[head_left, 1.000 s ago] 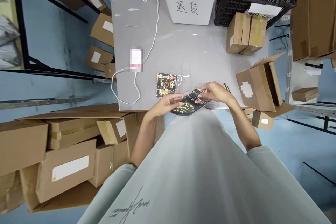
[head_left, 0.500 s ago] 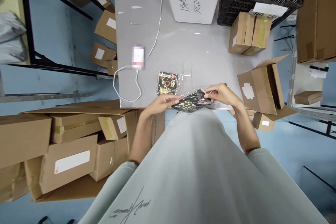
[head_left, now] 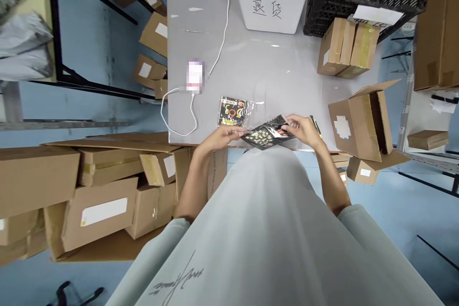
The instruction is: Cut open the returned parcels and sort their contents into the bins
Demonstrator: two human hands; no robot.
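Note:
Between my hands is a flat black printed packet (head_left: 264,136) with a pale checked pattern and a glossy surface, tilted at the table's front edge. My left hand (head_left: 225,136) pinches its left end. At the upper right end, my right hand (head_left: 300,128) grips it between thumb and fingers. Just beyond my left hand lies a square black packet (head_left: 232,111) with colourful lettering, in loose clear wrap. A black and yellow pen-like object (head_left: 315,125) shows beside my right hand, partly hidden by it.
On the grey table (head_left: 258,67) are a blurred-out device (head_left: 195,76) with white cables, a white bin (head_left: 271,7), a black crate (head_left: 322,5) and taped cartons (head_left: 332,48). An open carton (head_left: 358,122) sits at the right edge. Cardboard boxes (head_left: 100,205) fill the lower left.
The black packet has turned a little, its right end now raised and more of its printed face showing. Both hands still hold it. The whole view has shifted slightly.

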